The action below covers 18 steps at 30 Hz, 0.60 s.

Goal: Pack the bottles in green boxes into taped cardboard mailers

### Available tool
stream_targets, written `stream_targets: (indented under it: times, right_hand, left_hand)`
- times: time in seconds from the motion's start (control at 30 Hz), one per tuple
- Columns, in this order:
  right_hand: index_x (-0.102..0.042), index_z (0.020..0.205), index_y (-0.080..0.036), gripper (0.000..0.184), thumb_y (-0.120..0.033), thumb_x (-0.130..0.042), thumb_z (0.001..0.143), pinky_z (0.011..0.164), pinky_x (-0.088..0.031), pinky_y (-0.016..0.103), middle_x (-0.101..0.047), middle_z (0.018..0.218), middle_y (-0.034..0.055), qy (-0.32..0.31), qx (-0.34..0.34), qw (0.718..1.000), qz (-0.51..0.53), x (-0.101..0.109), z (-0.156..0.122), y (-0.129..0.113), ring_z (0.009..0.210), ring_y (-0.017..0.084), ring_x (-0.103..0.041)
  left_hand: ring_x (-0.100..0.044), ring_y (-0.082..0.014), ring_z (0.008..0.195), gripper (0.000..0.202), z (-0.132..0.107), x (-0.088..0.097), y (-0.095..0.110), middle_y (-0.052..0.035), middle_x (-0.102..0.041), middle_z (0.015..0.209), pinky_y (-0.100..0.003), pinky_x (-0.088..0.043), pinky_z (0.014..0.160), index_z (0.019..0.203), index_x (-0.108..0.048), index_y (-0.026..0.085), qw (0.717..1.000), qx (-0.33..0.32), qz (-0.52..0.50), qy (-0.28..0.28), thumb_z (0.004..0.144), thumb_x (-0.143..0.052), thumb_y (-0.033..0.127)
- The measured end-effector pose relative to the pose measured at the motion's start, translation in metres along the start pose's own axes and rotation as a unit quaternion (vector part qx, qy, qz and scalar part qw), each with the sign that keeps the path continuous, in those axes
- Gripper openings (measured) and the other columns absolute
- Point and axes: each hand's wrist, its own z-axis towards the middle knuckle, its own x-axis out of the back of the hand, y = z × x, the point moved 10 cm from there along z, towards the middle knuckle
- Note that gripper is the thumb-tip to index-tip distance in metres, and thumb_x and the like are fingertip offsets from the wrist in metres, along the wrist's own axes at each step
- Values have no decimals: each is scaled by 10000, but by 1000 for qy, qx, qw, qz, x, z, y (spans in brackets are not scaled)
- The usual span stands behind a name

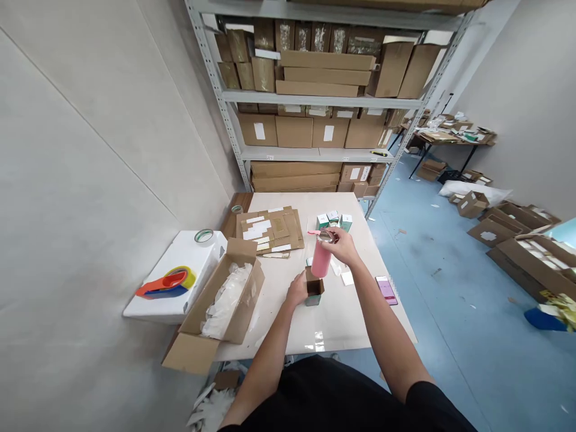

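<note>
Right hand [341, 245] grasping pink bottle [321, 263] near its top, bottle upright above bench [335, 321], close to open box [314, 298]; exact gap unclear. Left hand [297, 290]: grip on that box's left side. Small green-and-white boxes [322, 222] behind bottle. Phone [387, 290] at bench's right edge. Flattened cardboard [279, 224] further back, left.
</note>
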Motion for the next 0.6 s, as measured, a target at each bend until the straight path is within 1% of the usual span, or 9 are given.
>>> stream_targets:
  times: [0.03,0.1,0.17,0.23,0.3,0.37,0.47,0.53,0.6]
  right_hand:
    - [-727,1038,-202,426,-457,-730,697,744,-513,330,-713,946,36,2,0,1000,5,0,0,1,811,202,-615]
    - [-723,1004,-203,415,-483,-739,699,734,-515,324,-704,908,25,1,4,1000,11,0,2,2,790,194,-612]
    - [-713,958,-207,404,-502,-756,685,705,-507,310,-688,855,7,-2,8,1000,11,-2,3,1,748,180,-596]
    - [-704,935,-208,414,-514,-779,665,686,-498,301,-679,823,-3,-4,13,1000,10,-6,4,-1,723,171,-584]
    - [-699,934,-204,436,-516,-803,648,690,-501,304,-683,821,-3,-6,11,1000,16,-10,5,-5,720,171,-587]
    - [-698,932,-200,448,-510,-830,637,714,-515,320,-696,835,6,-13,1,999,31,-16,6,-8,735,179,-603]
    - [-714,982,-195,469,-529,-834,675,804,-544,369,-725,903,38,-22,-14,996,85,-20,7,-8,822,209,-646]
    - [-708,1131,-201,519,-544,-791,750,900,-546,400,-735,1007,62,-33,-15,988,152,-19,4,-3,956,233,-668]
    - [-639,1322,-240,627,-511,-787,777,973,-536,420,-722,1144,71,-75,-21,974,214,-22,-4,6,1107,246,-655]
  left_hand:
    - [-438,-370,1457,846,-2,18,14,-143,-501,1559,-518,-343,1203,1491,-479,243,999,-7,-5,46,705,-791,201]
    - [-552,-314,1351,639,-10,53,41,-126,-612,1426,-490,-429,1134,1431,-526,257,990,-5,-64,128,819,-709,238]
    - [-618,-267,1247,539,-21,83,83,-117,-657,1324,-446,-501,1042,1427,-510,268,971,-59,-139,183,907,-643,317]
    - [-632,-250,1211,639,-32,102,132,-110,-654,1303,-410,-523,993,1480,-449,281,954,-136,-184,192,898,-697,377]
    - [-632,-247,1202,879,-39,108,179,-104,-629,1344,-389,-526,978,1556,-359,317,949,-194,-187,164,808,-818,369]
    - [-634,-253,1199,1043,-43,110,212,-107,-603,1389,-386,-526,978,1592,-314,339,946,-219,-183,155,725,-895,344]
    - [-658,-254,1149,1077,-45,121,233,-113,-632,1337,-387,-529,977,1598,-327,314,932,-223,-197,206,696,-915,320]
    - [-677,-248,1113,1092,-44,128,236,-105,-670,1252,-387,-536,974,1608,-308,292,926,-222,-214,218,697,-910,307]
    - [-688,-244,1101,1122,-41,135,235,-96,-683,1222,-387,-542,978,1618,-285,289,923,-220,-231,215,687,-911,291]
